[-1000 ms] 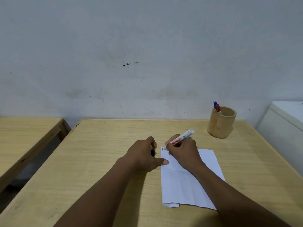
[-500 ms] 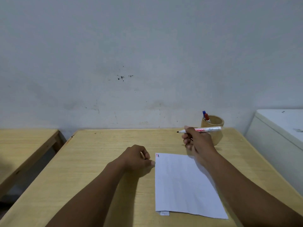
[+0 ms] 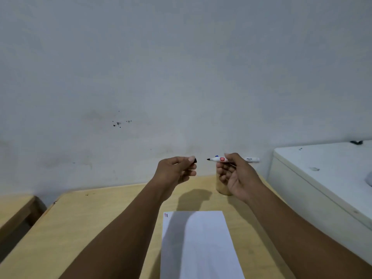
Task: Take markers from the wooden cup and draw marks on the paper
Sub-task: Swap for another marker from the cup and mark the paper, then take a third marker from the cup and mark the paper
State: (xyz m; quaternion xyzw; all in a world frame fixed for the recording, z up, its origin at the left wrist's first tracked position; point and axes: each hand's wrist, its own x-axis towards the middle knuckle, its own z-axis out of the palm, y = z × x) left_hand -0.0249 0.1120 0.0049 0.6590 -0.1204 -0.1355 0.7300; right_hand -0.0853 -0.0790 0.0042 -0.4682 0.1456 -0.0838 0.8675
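My right hand point(image 3: 236, 176) holds a white marker point(image 3: 250, 159) level above the table, its black tip pointing left. My left hand point(image 3: 177, 170) is raised opposite it, fingers pinched on the marker's black cap point(image 3: 194, 161), a small gap from the tip. The wooden cup point(image 3: 221, 188) stands behind my right hand and is mostly hidden; a blue marker top point(image 3: 217, 156) peeks above the held marker. The white paper point(image 3: 201, 244) lies on the table below my hands, with small red and dark marks point(image 3: 166, 215) at its top left corner.
The light wooden table point(image 3: 90, 228) stands against a grey wall. A second wooden table point(image 3: 14, 208) is at the left, past a gap. A white cabinet point(image 3: 322, 178) stands close at the right.
Both hands have lifted off the paper into the air. The left hand rose with the cap toward the marker tip. The camera tilted upward.
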